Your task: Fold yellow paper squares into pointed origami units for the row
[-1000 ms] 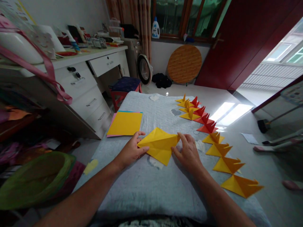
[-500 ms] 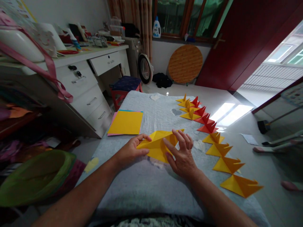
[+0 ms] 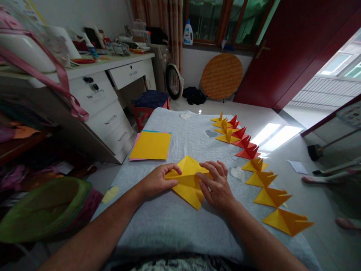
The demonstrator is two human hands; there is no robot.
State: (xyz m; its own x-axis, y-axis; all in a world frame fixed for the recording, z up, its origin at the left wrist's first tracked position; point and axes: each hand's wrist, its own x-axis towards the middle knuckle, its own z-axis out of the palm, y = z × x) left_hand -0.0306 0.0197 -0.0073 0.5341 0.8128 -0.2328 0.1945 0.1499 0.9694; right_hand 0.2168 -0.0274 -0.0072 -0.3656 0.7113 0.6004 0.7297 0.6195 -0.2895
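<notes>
A partly folded sheet of yellow origami paper (image 3: 188,188) lies over the cloth in front of me, its lower point spread towards me and creases running across it. My left hand (image 3: 156,181) pinches its left corner between thumb and fingers. At the paper's right side, my right hand (image 3: 218,188) has its fingers bent over the edge and its thumb below; the fingers hide that corner. Beyond my left hand is a stack of square paper (image 3: 150,146), yellow on top with pink and blue edges showing.
Folded yellow paper pieces (image 3: 272,197) stand in a row at the right, with red folded pieces (image 3: 248,151) and more yellow ones farther back. A patterned grey-blue cloth (image 3: 186,128) covers the surface. Left are a green-lined bin (image 3: 64,203) and a white desk (image 3: 104,113).
The yellow paper has opened out: its lower point now reaches farther towards me and its upper point stands clear. My right hand has moved slightly down, fingers drawn closer together.
</notes>
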